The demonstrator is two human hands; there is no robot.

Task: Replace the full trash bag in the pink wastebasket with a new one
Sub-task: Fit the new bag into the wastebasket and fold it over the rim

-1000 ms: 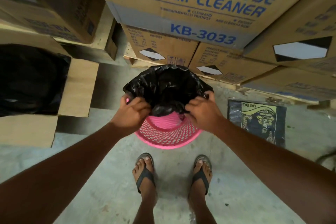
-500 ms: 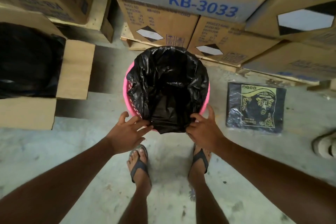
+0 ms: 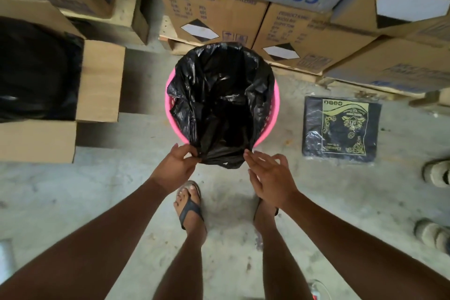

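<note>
The left hand [image 3: 175, 167] pinches the black bag [image 3: 220, 102] in the pink basket [image 3: 274, 109]. The right hand [image 3: 271, 174] is open beside the bag's near edge.

Since 1.0 s ago: both hands have come off the basket [image 3: 274, 114] rim, where they gripped the bag [image 3: 220, 105] edge. Left hand [image 3: 174, 167] now pinches the bag's near overhang at its left corner; right hand [image 3: 270, 178] has let go, fingers spread, just beside the overhang's right edge. Bag mouth now lies open across the rim, near edge draped over the front. Basket seen more from above.
</note>
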